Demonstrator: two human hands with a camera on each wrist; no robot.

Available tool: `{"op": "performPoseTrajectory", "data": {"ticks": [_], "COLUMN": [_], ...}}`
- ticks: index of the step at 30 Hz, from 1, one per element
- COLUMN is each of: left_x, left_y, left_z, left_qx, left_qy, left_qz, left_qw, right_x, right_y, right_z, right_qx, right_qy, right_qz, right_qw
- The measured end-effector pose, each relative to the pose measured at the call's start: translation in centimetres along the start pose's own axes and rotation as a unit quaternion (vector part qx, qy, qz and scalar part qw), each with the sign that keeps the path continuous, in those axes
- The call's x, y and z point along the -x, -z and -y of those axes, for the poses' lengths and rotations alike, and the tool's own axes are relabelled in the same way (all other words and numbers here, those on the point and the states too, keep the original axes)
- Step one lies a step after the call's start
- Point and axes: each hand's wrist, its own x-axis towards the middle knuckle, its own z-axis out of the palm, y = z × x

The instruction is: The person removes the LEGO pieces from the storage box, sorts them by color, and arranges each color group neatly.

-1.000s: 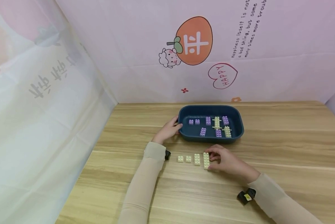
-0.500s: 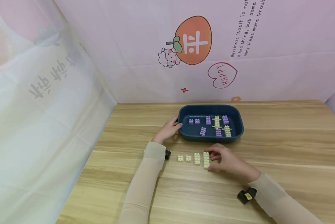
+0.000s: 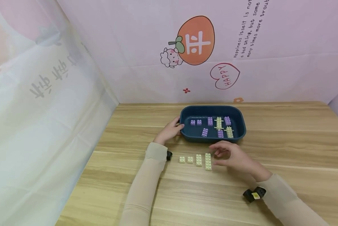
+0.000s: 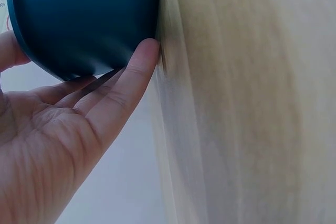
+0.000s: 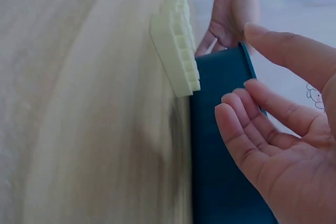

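My left hand holds the left end of a dark blue tray, thumb at the rim and fingers against the outer wall, as the left wrist view also shows. In front of the tray, a long pale yellow brick lies at the right end of a row. Left of it come a shorter yellow brick and two small square ones, one small brick beside the other small brick. My right hand hovers just right of the long brick, fingers loosely bent, holding nothing; the right wrist view shows it apart from the bricks.
Inside the tray are several purple bricks and two yellow pieces with side bars, one yellow piece behind the other. Printed cloth hangs behind the wooden table and at its left.
My right hand has let go of the long yellow brick and drawn back a little to the right. The brick stays in the row; my left hand has not moved.
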Motion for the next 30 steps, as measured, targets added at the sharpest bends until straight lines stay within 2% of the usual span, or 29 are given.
{"op": "performPoseTrajectory", "data": {"ticks": [5, 10, 20, 30], "left_x": [0.0, 0.1, 0.0, 0.0], "left_y": [0.1, 0.1, 0.2, 0.2], "left_z": [0.0, -0.1, -0.3, 0.1], "left_qx": [0.000, -0.002, -0.004, -0.001], "left_qy": [-0.003, 0.000, 0.004, 0.000], "left_qz": [0.001, 0.001, 0.000, 0.001], "left_qw": [1.0000, 1.0000, 1.0000, 1.0000], "right_x": [-0.2, -1.1, -3.3, -4.3], "right_y": [0.8, 2.3, 5.1, 5.5], "right_z": [-0.1, 0.1, 1.2, 0.2], "right_qx": [0.001, -0.007, 0.032, 0.074], "right_qy": [0.037, 0.056, 0.025, -0.004], "right_qz": [-0.015, -0.045, -0.098, -0.122], "right_qw": [0.999, 0.997, 0.994, 0.990]}}
